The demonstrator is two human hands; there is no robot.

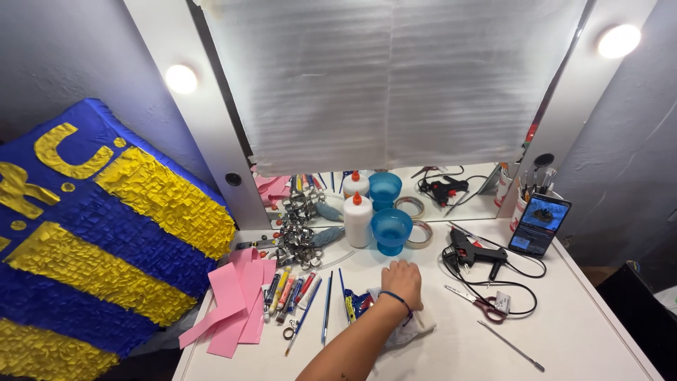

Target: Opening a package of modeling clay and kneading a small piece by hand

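From the head camera we see one hand (403, 281) lying flat, palm down, on a crumpled white cloth (416, 326) near the middle of the desk (578, 331), toward its front edge. Which hand it is we cannot tell. Its fingers are loosely together, pressing the cloth rather than gripping it. The cloth's long axis runs from the front-right toward the paint tubes (288, 289) on the left. A blue cup (391, 230) stands just behind the hand.
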